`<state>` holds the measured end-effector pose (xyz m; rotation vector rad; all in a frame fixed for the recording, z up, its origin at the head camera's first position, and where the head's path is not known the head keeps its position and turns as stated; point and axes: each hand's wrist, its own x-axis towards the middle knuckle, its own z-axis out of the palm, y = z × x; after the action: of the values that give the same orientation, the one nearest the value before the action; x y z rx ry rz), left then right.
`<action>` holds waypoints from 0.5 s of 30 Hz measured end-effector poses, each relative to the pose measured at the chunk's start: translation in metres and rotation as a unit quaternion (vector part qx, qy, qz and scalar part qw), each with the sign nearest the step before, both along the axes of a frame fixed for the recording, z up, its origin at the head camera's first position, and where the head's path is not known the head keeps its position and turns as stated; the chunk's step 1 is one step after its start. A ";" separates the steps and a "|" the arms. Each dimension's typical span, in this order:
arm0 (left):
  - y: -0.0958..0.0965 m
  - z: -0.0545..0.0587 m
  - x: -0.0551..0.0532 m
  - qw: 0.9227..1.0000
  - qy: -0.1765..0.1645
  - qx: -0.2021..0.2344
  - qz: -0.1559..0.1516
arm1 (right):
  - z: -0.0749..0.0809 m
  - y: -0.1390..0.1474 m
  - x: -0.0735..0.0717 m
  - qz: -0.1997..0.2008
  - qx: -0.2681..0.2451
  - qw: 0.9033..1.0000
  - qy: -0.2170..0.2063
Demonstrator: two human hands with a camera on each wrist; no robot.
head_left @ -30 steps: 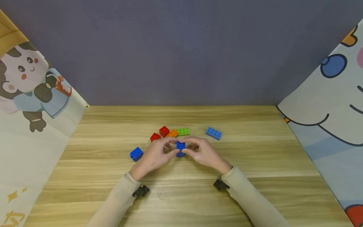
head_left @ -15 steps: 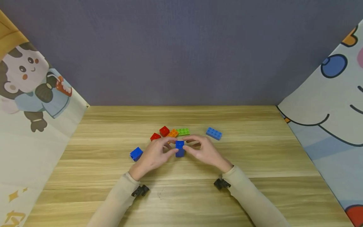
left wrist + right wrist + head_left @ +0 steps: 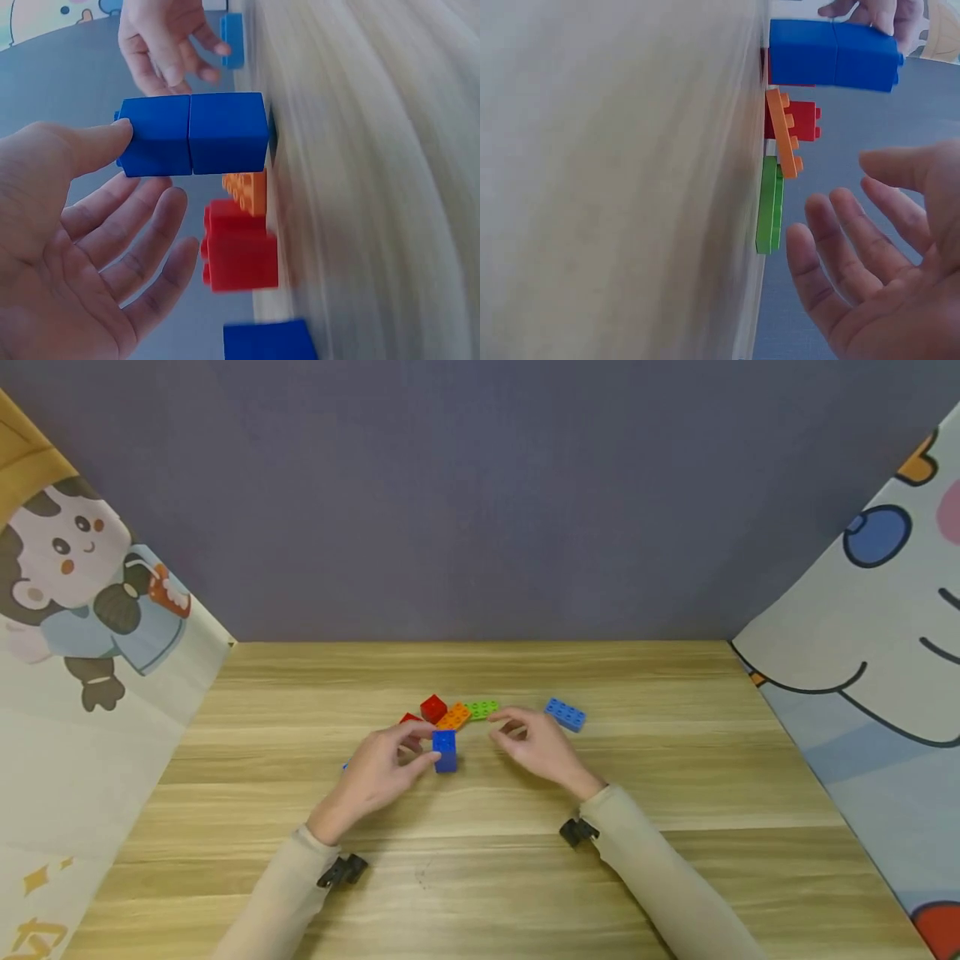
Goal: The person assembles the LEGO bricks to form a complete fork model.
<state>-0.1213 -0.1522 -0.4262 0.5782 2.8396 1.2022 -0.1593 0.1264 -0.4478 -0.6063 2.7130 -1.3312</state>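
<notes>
Two blue building bricks [image 3: 445,752] are joined one on top of the other, studs up. My left hand [image 3: 377,770] pinches the upper one between thumb and fingers; in the left wrist view the thumb lies on the top brick of the blue stack [image 3: 191,135]. My right hand [image 3: 542,750] is apart from the stack, to its right, fingers loosely bent with nothing in them. In the right wrist view that hand [image 3: 885,255] is near an orange brick [image 3: 782,133] and a green brick [image 3: 769,206].
Behind the hands lie a red brick [image 3: 433,708], a second red piece [image 3: 410,718] partly covered by the left hand, and a light blue brick [image 3: 566,714] to the right. Another blue brick [image 3: 270,341] is mostly hidden behind the left hand in the head view.
The right hand has let go of the blue stack and drawn off to the right. My left hand has shifted left, carrying the stack with it.
</notes>
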 end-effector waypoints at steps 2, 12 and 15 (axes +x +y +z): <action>-0.005 0.000 -0.001 1.000 0.005 0.001 0.005 | 0.001 -0.002 -0.004 -0.001 0.016 1.000 -0.005; -0.031 -0.001 -0.002 1.000 0.007 -0.016 0.020 | 0.004 -0.021 -0.025 0.015 0.048 0.999 -0.013; -0.037 -0.001 -0.003 0.999 0.016 -0.023 0.022 | 0.005 -0.026 -0.029 0.016 0.063 0.998 -0.018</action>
<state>-0.1247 -0.1895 -0.4268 0.5417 2.9122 1.1395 -0.1884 0.1007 -0.4424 -0.6062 2.7194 -1.1431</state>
